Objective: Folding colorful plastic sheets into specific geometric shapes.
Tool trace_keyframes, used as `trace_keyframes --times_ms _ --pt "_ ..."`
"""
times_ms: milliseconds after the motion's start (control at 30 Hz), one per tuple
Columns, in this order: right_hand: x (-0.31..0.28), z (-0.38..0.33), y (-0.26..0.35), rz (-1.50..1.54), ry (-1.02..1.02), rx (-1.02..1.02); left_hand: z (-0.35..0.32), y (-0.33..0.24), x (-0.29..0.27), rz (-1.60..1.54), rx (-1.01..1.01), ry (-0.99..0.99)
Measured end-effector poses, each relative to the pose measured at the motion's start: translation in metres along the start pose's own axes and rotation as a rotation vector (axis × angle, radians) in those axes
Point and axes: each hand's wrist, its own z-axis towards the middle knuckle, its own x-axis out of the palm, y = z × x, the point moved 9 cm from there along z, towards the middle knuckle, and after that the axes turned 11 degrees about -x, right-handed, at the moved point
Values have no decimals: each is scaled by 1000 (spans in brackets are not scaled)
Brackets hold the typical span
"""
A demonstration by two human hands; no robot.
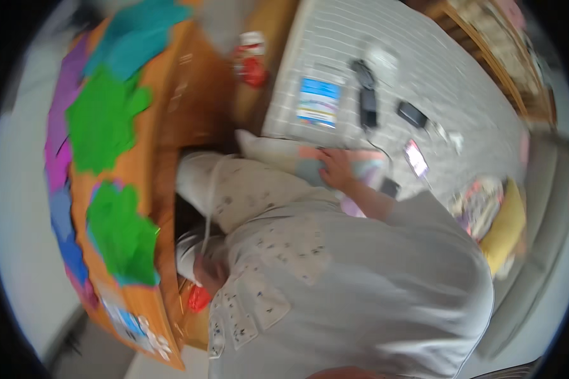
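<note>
My right hand (338,169) lies with its fingers apart on a pastel-coloured cloth or cushion (284,155), at the edge of a grey-white striped cover. Low on the left, beside my leg, is my left hand (212,275), smeared by motion, its fingers hard to make out. Near it shows a white object (188,252) of unclear kind. A thin pale cord or strip (210,208) runs from my thigh down toward that hand; whether the hand grips it is unclear. Just below the left hand is a small red item (199,298).
An orange-brown wooden table (161,82) on the left bears green pieces (104,120), with teal and purple ones. The striped cover (335,38) holds a blue-and-white package (319,101), black adapters (368,107) and a lit phone (416,158). A yellow cushion (504,224) lies at right.
</note>
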Motion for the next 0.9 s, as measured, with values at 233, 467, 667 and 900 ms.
trace_keyframes --times_ms 233,467,667,900 --pt "-27 49 61 -13 -49 -278 32 -87 -119 206 86 -11" --pt "-141 250 305 289 -298 -865 141 -88 -235 432 -115 -164" --pt "-143 312 451 249 238 -932 194 -31 -240 467 -355 33" --pt "-113 322 482 16 203 -884 201 -12 -219 319 -424 156"
